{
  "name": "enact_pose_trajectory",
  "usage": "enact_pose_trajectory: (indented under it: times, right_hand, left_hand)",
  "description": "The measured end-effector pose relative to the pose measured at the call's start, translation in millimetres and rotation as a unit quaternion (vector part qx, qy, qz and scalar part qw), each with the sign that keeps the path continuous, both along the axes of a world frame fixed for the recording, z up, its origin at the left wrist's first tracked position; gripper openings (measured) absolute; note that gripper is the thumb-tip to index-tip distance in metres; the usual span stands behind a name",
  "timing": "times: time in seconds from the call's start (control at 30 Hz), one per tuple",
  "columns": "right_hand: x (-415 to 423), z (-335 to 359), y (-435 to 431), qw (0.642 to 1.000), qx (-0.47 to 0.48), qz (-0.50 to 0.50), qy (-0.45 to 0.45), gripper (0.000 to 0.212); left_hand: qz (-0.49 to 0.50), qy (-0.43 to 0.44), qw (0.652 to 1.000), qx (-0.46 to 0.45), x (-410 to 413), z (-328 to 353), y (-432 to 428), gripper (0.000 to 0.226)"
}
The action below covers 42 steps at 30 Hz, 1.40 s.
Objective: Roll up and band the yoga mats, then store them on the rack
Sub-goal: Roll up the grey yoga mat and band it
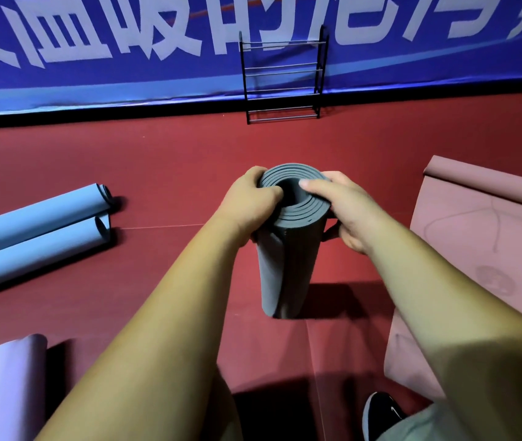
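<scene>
A rolled dark grey yoga mat [288,268] stands upright on the red floor in the middle of the view. My left hand [250,205] grips the left side of its top end, thumb on the spiral. My right hand [345,211] holds the right side of the top, with the thumb laid across the coil toward the hollow centre. No band is visible on this mat. A black metal rack [282,78] with several horizontal bars stands bare against the blue banner wall straight ahead.
Two rolled blue mats [33,230] lie on the floor at the left. A rolled lilac mat [5,386] lies at the bottom left. A pink mat [476,237] lies partly unrolled at the right. My black shoe [380,412] shows at the bottom right.
</scene>
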State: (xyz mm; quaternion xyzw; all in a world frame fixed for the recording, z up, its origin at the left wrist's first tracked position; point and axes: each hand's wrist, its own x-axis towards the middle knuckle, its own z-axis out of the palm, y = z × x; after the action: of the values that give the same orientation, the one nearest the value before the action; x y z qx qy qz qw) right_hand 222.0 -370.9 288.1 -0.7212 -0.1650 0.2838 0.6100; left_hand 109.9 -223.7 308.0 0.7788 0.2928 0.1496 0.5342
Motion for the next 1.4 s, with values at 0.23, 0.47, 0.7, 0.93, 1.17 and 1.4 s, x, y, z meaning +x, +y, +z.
enact_pose_trajectory:
  times: [0.23, 0.47, 0.7, 0.93, 1.17, 1.4]
  right_hand:
    - [-8.9, 2.5, -8.9, 0.980, -0.129, 0.061, -0.141, 0.051]
    - [-22.8, -5.5, 6.0, 0.967, -0.216, 0.007, -0.134, 0.021]
    - [-16.6, -4.2, 8.4, 0.952, -0.276, -0.019, -0.130, 0.042]
    - [-9.5, -10.0, 7.1, 0.904, -0.294, 0.047, -0.308, 0.068]
    - [-19.4, -9.8, 12.7, 0.905, -0.283, 0.050, -0.313, 0.026]
    - [-21.1, -13.2, 19.1, 0.892, -0.314, 0.058, -0.320, 0.035]
  left_hand:
    - [-0.146, 0.021, 0.985, 0.085, -0.7, -1.2, 5.8, 0.062]
    - [-0.023, 0.156, 0.966, 0.206, 5.3, -18.0, -8.0, 0.032]
    - [0.003, 0.179, 0.967, 0.183, -2.2, -22.3, 0.2, 0.045]
    - [-0.088, 0.120, 0.967, 0.207, -6.5, -16.3, 0.3, 0.023]
    - [-0.112, 0.168, 0.952, 0.229, -4.6, -20.2, 4.1, 0.041]
    - [-0.090, 0.166, 0.955, 0.231, -3.6, -27.0, 4.1, 0.027]
